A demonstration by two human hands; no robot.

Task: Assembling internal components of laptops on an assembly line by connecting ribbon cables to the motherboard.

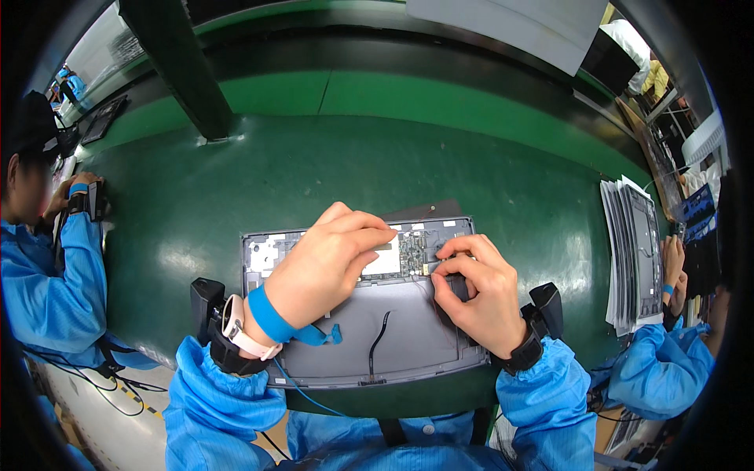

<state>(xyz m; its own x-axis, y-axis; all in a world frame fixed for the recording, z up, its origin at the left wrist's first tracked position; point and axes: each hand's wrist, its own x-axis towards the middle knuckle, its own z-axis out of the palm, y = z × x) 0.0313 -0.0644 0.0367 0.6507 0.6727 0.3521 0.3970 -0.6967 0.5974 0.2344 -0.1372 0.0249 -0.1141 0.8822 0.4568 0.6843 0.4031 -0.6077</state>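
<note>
A grey laptop case [330, 345] lies opened on the green bench in front of me, a circuit board [414, 250] exposed along its far part. My left hand [334, 247] rests over the board, fingertips on a silver plate [383, 259], thumb apart from the fingers. At the board's right end, my right hand [481, 290] has thumb and forefinger bent together in a pinch; whatever lies between them is too small to make out. A short black cable [380, 345] runs up from the case's near edge. A blue wrist strap [271, 310] circles my left wrist.
Stacked grey laptop panels with sheets between them [628, 251] stand at the right. Behind the case lies a dark flat piece [424, 212]. A dark post [177, 71] rises from the bench at the far left. Co-workers in blue sleeves [55, 275] sit on both sides.
</note>
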